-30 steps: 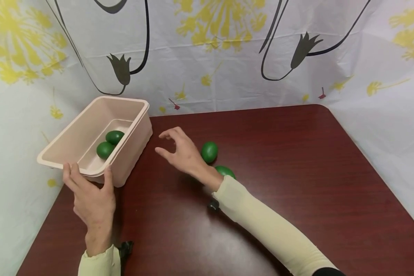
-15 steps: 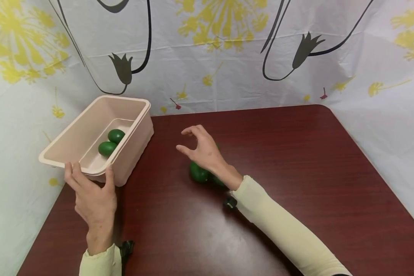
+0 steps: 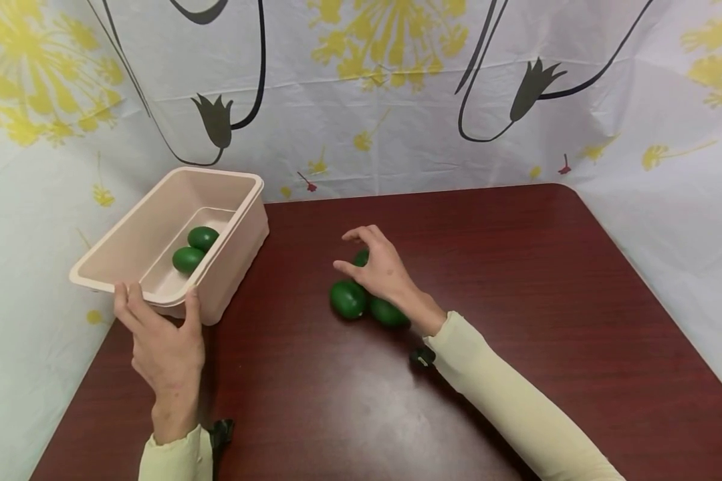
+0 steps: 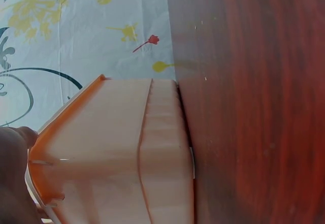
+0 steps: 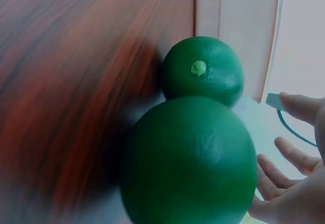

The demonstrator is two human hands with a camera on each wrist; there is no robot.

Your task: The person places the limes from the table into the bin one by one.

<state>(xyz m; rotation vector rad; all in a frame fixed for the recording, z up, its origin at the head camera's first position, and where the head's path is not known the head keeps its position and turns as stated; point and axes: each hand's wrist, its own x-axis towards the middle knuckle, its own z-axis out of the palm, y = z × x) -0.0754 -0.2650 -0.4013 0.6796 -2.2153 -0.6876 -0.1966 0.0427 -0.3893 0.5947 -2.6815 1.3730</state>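
In the head view my left hand (image 3: 167, 354) grips the near end of a beige plastic bin (image 3: 231, 267), fingertips at its rim and thumb at the corner. Two dark green limes (image 3: 188, 260) lie inside. My right hand (image 3: 388, 270) hovers over the table, thumb and fingers curved apart and holding nothing. Around it are a lime (image 3: 348, 299) to the near left, another lime (image 3: 389, 312) under the wrist, and a third lime (image 3: 362, 258) mostly hidden behind the hand. In the right wrist view, a large near lime (image 5: 190, 163) partly covers a farther lime (image 5: 202, 71).
A dark red wooden table (image 3: 517, 287) bears the bin at its far left. Behind it hangs a white sheet (image 3: 409, 153) with yellow and grey flower prints. Both wrists wear black straps.
My right hand has drawn back rightward from beside the bin to above the loose limes. The nearer lime in the bin has rolled slightly. My left hand stays on the rim.
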